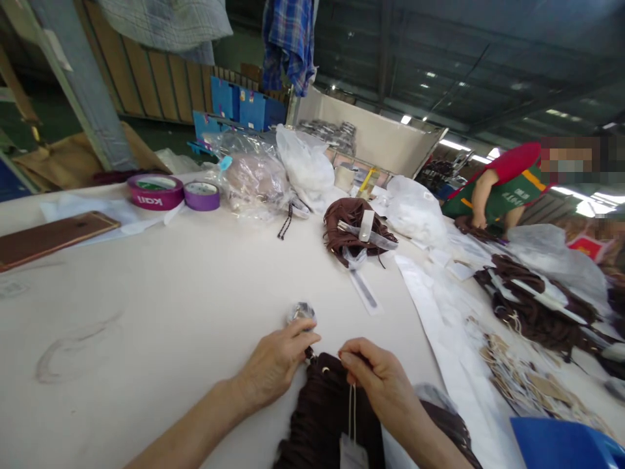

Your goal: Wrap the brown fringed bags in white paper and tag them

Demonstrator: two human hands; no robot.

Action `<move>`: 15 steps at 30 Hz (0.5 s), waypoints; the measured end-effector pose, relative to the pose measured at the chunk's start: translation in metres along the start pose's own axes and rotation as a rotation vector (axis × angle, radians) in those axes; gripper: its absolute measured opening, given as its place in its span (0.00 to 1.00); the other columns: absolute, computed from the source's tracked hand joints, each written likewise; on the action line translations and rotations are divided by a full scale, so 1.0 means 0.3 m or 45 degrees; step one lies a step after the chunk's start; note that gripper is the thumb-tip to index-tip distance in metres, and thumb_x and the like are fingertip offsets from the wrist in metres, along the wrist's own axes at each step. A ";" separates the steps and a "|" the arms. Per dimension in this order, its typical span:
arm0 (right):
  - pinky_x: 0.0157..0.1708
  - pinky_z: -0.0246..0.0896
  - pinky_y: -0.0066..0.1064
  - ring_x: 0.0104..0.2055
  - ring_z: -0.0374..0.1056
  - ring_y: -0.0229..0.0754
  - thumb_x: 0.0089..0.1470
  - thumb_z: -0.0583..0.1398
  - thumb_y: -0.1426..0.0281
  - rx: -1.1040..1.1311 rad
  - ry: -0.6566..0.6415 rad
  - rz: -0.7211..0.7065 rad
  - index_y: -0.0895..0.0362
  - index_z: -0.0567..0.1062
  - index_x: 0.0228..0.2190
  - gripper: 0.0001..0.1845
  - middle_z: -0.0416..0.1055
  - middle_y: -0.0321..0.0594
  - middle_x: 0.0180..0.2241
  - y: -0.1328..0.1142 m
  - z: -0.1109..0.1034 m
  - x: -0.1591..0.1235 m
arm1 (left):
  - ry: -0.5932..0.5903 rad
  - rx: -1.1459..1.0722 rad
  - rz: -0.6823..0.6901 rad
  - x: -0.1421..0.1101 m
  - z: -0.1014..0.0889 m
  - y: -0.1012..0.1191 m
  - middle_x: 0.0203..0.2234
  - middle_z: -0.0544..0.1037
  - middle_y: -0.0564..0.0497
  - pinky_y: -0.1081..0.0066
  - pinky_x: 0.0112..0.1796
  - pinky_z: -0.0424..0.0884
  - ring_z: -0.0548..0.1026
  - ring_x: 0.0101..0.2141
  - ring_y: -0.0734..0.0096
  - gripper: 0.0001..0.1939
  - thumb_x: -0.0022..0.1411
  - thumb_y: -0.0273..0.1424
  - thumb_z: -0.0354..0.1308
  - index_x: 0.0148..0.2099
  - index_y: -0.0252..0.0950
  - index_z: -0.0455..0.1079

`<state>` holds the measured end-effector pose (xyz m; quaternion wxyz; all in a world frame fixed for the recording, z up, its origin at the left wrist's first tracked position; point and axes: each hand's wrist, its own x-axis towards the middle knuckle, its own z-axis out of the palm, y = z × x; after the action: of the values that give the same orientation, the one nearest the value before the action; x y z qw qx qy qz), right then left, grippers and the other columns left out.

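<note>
A dark brown fringed bag (319, 410) lies at the table's near edge, with a metal eyelet (325, 370) at its top. My left hand (278, 358) is closed at the bag's upper left corner, its fingers on a shiny metal fitting wrapped in clear plastic (301, 311). Thumb and forefinger of my right hand (374, 371) pinch the pale string (352, 410) of a hang tag (352, 452). The tag hangs down over the front of the bag. The right fingertips are close to the bag's top edge.
Another brown fringed bag (346, 228) lies ahead. At left are a phone (58, 238) and purple tape rolls (155, 192). Plastic-wrapped goods (254, 179) stand behind. To the right lie loose tags with strings (532, 384), stacked brown bags (537, 299) and a blue object (566, 446). A co-worker (498, 189) works beyond.
</note>
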<state>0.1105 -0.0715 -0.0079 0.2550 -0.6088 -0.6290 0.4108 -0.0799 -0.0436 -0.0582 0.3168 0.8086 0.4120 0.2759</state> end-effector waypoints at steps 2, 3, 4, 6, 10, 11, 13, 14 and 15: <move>0.28 0.53 0.28 0.25 0.61 0.36 0.53 0.53 0.64 -0.080 -0.021 -0.046 0.56 0.70 0.26 0.11 0.64 0.33 0.22 0.005 -0.012 0.030 | -0.047 0.045 0.042 0.010 0.008 -0.037 0.53 0.64 0.47 0.65 0.49 0.64 0.67 0.49 0.65 0.17 0.55 0.18 0.46 0.45 0.38 0.64; 0.28 0.54 0.28 0.26 0.61 0.36 0.53 0.53 0.65 -0.127 -0.035 -0.081 0.56 0.71 0.26 0.10 0.65 0.34 0.23 0.007 -0.016 0.045 | -0.045 0.048 0.075 0.014 0.012 -0.051 0.52 0.65 0.47 0.67 0.49 0.65 0.67 0.49 0.66 0.15 0.55 0.18 0.48 0.43 0.37 0.64; 0.29 0.54 0.28 0.27 0.62 0.36 0.53 0.53 0.65 -0.170 -0.052 -0.120 0.56 0.71 0.26 0.10 0.66 0.34 0.24 0.009 -0.017 0.060 | -0.036 0.047 0.116 0.016 0.015 -0.062 0.50 0.65 0.48 0.69 0.48 0.65 0.67 0.48 0.67 0.13 0.55 0.18 0.49 0.41 0.37 0.64; 0.30 0.55 0.27 0.28 0.62 0.36 0.53 0.53 0.67 -0.233 -0.102 -0.190 0.56 0.72 0.26 0.10 0.67 0.35 0.25 0.014 -0.018 0.089 | -0.012 0.039 0.188 0.017 0.020 -0.075 0.49 0.66 0.48 0.71 0.48 0.65 0.67 0.48 0.69 0.11 0.56 0.18 0.51 0.39 0.37 0.63; 0.29 0.55 0.26 0.29 0.62 0.35 0.53 0.53 0.70 -0.299 -0.256 -0.239 0.56 0.72 0.26 0.09 0.66 0.35 0.26 0.021 -0.015 0.138 | -0.012 0.037 0.200 0.016 0.025 -0.078 0.48 0.66 0.48 0.71 0.46 0.66 0.68 0.47 0.68 0.09 0.57 0.19 0.52 0.38 0.36 0.61; 0.30 0.55 0.26 0.29 0.62 0.35 0.53 0.53 0.71 -0.314 -0.297 -0.243 0.56 0.71 0.26 0.09 0.66 0.34 0.26 0.021 -0.015 0.148 | -0.022 0.036 0.188 0.015 0.026 -0.077 0.47 0.66 0.48 0.71 0.46 0.66 0.68 0.47 0.68 0.08 0.58 0.19 0.52 0.38 0.36 0.61; 0.31 0.55 0.26 0.30 0.62 0.35 0.53 0.53 0.72 -0.340 -0.366 -0.249 0.56 0.71 0.26 0.08 0.66 0.34 0.26 0.019 -0.014 0.164 | -0.034 0.031 0.172 0.015 0.028 -0.075 0.47 0.66 0.48 0.70 0.46 0.67 0.68 0.47 0.67 0.07 0.58 0.20 0.52 0.38 0.36 0.61; 0.31 0.55 0.26 0.30 0.62 0.35 0.53 0.53 0.72 -0.351 -0.395 -0.250 0.56 0.71 0.25 0.09 0.66 0.34 0.26 0.017 -0.013 0.171 | -0.035 0.029 0.171 0.015 0.029 -0.075 0.47 0.66 0.48 0.70 0.47 0.67 0.68 0.47 0.67 0.07 0.58 0.19 0.52 0.38 0.36 0.61; 0.31 0.55 0.26 0.30 0.62 0.35 0.53 0.53 0.73 -0.359 -0.419 -0.250 0.56 0.70 0.25 0.09 0.66 0.34 0.26 0.015 -0.013 0.176 | -0.030 0.031 0.171 0.015 0.030 -0.075 0.47 0.66 0.48 0.70 0.47 0.67 0.68 0.47 0.67 0.07 0.59 0.19 0.51 0.38 0.35 0.60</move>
<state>0.1094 -0.0196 -0.0191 0.1004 -0.4990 -0.7695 0.3859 -0.0825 -0.0321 -0.0799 0.2927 0.8413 0.3564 0.2820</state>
